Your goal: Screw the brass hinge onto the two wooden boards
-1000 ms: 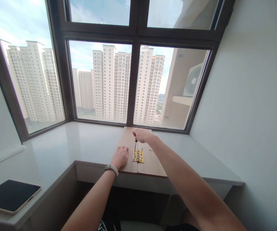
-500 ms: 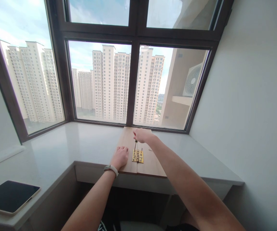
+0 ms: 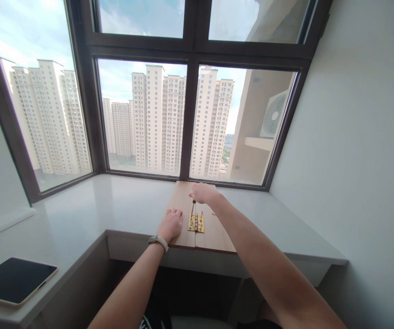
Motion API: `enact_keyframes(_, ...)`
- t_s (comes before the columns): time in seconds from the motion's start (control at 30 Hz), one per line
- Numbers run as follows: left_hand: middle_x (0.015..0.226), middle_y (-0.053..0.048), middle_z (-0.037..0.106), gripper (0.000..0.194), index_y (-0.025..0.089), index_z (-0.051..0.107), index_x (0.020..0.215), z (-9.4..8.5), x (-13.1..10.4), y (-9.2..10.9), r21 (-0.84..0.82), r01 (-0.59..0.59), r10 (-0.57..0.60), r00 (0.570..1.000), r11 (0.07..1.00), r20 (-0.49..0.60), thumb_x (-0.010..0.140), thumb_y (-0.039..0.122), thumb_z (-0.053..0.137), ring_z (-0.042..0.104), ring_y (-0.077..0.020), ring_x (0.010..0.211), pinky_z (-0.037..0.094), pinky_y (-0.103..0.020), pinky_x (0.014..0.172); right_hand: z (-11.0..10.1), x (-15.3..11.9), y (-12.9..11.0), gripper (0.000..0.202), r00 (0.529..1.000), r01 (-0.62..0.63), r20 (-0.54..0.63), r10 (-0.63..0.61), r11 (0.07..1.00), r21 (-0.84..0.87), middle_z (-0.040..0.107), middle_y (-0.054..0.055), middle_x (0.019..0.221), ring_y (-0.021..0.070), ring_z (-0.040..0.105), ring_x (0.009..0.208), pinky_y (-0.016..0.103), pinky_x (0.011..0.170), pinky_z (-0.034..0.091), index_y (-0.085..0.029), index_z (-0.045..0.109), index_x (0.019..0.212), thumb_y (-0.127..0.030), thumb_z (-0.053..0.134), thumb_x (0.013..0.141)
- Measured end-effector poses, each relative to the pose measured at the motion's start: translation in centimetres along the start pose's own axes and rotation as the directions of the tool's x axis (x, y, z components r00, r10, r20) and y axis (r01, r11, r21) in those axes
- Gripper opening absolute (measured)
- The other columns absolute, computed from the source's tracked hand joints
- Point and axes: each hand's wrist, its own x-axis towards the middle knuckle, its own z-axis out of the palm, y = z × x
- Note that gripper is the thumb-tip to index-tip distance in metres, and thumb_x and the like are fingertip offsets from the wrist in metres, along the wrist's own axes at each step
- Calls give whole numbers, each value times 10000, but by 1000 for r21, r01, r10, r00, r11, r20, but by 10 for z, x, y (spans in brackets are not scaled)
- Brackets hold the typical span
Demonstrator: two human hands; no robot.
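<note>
A golden hinge (image 3: 196, 223) with dark marks lies across the seam between two light wooden boards (image 3: 179, 237). My right hand (image 3: 203, 193) is closed around the top of a screwdriver (image 3: 192, 209), whose thin shaft points down to the hinge's left leaf. Resting on the left board, my left hand (image 3: 171, 224) has its fingers bent, beside the hinge; what lies under the fingers is hidden. A small screw (image 3: 202, 213) stands at the hinge's far right edge. Another small metal piece (image 3: 214, 214) lies on the right board, close to my right forearm.
The boards lie on a white counter (image 3: 135, 205) below dark-framed windows. A tablet (image 3: 17, 279) is at the counter's left front. A long white object (image 3: 5, 224) lies against the left wall. Another wall rises on the right.
</note>
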Motion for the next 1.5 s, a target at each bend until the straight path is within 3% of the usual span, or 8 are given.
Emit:
enact_keyframes(0.27,1220,-150,619,369,165,619,1205,0,-1,-2,-6,-1,1,1000,1000,-7,1004,318,351,470,-292,1180,309,-391,1041,2,6,9,97,993,101,52,-104,993,56,740,42,1068,189,692,895,247,671,451,-266,676,1012,-279,656,918)
enact_keyframes(0.37,1222,-156,618,373,165,614,1212,-1,-1,-1,-2,4,-4,1000,1000,1,1007,319,342,464,-291,1191,304,-394,1041,4,6,8,156,997,74,20,-76,994,75,731,63,1113,199,696,929,251,700,465,-263,677,1055,-362,633,943)
enact_keyframes(0.53,1220,-144,624,363,169,620,1195,-3,-1,2,5,9,-9,1000,1000,1,1010,311,343,469,-285,1195,305,-386,1048,5,3,2,469,998,-33,-45,34,999,7,684,186,1228,278,670,1103,326,861,488,-193,630,1251,-553,544,964)
enact_keyframes(0.7,1219,-142,625,356,167,624,1204,-4,-1,3,8,7,-7,1000,1000,4,1007,296,356,479,-287,1196,311,-388,1054,1,1,1,358,1000,12,-12,-12,1000,-16,694,185,1204,289,665,1103,335,848,487,-180,681,1159,-460,548,980)
enact_keyframes(0.93,1259,-155,615,368,165,617,1221,-7,-2,5,16,26,-27,999,1000,34,1011,304,348,466,-294,1223,300,-409,1068,-2,2,3,103,990,134,36,-134,991,4,731,79,1097,213,683,971,255,722,451,-234,684,1010,-246,668,909)
enact_keyframes(1.03,1249,-152,619,361,166,616,1216,-6,-2,4,10,19,-19,1000,1000,22,1009,303,354,469,-291,1217,305,-403,1065,-2,1,2,150,994,109,9,-110,993,48,714,83,1148,207,682,987,242,711,449,-229,671,1055,-282,674,914)
enact_keyframes(1.23,1236,-148,624,345,170,620,1199,-4,-2,2,-2,18,-18,1000,1000,10,1001,302,370,479,-290,1197,313,-401,1052,-2,-3,-3,486,998,-56,-31,58,995,81,670,196,1237,269,667,1111,282,809,485,-155,592,1268,-516,615,943)
enact_keyframes(1.5,1230,-142,622,342,172,618,1213,-5,-1,3,16,25,-26,999,1000,25,1001,296,379,482,-292,1193,319,-398,1055,-2,1,1,280,1000,4,17,-5,998,68,717,149,1152,241,692,1031,271,774,484,-191,635,1177,-297,673,920)
